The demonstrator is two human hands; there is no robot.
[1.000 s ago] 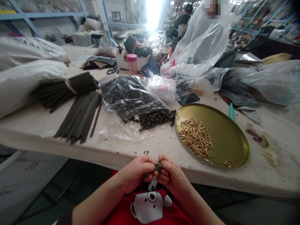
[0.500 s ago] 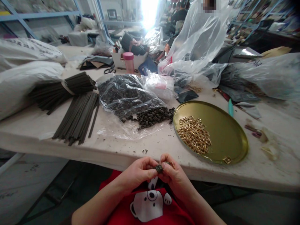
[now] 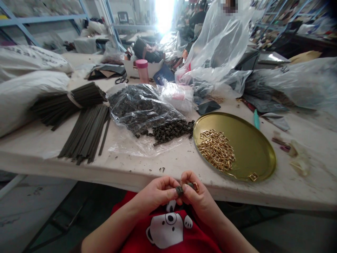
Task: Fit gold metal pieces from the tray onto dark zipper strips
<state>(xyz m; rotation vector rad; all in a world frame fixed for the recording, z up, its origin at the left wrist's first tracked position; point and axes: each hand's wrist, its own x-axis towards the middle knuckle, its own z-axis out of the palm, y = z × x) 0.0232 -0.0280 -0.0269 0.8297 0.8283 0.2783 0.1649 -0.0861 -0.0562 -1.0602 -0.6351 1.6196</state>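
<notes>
Just in front of the table edge, my two hands meet over a small dark strap piece (image 3: 179, 190). Thumb and fingers of my left hand (image 3: 165, 191) are closed on its left side. My right hand (image 3: 194, 191) pinches at its right end, and a gold buckle (image 3: 196, 187) shows between those fingers. How the strap and buckle join is hidden by the fingers. On the table beyond lies a pile of dark strap loops (image 3: 168, 131), spilling from a clear bag. To the right, gold buckles (image 3: 217, 150) are heaped on a round gold tray (image 3: 252, 140).
Bundled dark strips (image 3: 76, 98) and loose strips (image 3: 85, 135) lie at the left beside white sacks (image 3: 28, 95). A pink-lidded jar (image 3: 142, 71), a phone (image 3: 208, 107) and a teal tool (image 3: 256, 119) lie further back. Plastic bags (image 3: 297, 84) crowd the right.
The gold buckle shows more clearly at my right fingers, which have shifted slightly. My left hand keeps its pinch. The whole view has moved a little.
</notes>
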